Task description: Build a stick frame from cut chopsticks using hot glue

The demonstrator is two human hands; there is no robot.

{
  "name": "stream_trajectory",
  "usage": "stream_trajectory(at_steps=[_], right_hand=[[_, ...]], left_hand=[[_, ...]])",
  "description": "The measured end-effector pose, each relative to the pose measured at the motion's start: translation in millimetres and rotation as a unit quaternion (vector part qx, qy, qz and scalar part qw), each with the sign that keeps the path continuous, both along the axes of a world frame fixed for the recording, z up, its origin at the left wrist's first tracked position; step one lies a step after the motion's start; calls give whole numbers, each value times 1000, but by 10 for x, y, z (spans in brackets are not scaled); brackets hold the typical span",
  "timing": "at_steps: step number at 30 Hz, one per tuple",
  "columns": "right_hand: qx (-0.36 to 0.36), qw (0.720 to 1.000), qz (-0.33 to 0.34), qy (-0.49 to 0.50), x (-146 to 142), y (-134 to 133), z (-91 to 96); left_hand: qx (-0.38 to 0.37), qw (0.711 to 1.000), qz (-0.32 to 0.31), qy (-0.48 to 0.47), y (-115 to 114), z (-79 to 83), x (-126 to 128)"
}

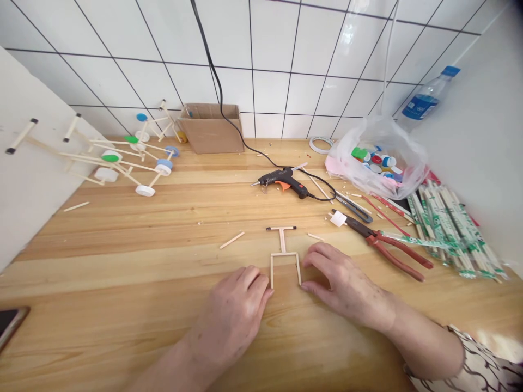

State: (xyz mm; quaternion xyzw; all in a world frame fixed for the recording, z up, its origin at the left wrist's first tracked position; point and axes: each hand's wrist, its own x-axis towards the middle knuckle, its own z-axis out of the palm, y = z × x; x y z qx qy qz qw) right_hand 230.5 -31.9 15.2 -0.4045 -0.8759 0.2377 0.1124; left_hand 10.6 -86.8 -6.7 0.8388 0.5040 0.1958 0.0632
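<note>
A small frame of wooden sticks [285, 253] lies flat on the table in front of me. It has two legs toward me, a crossbar, and a stem with a dark-tipped short bar at the far end. My left hand [239, 305] is closed, its curled fingertips and thumb at the near end of the left leg. Beside the right leg is my right hand [343, 283], its thumb by the leg's near end and its fingers bent but apart from the thumb. Loose stick pieces [232, 240] lie to either side of the frame.
Behind the frame lies a black glue gun [281, 181] with its cord. Red-handled pliers [379, 239], a utility knife [354, 208], wrapped chopsticks [455, 228] and a bag of bottle caps [376, 158] are at right. Stick-and-cap models [134, 155] and a cardboard box [211, 130] stand back left.
</note>
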Motion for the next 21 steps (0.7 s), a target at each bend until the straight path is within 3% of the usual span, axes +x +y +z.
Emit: stream_trajectory(at_steps=[21], right_hand=[[4,999,5,35,0,-9,12]], left_hand=[[1,1000,-5,4,15,-9,0]])
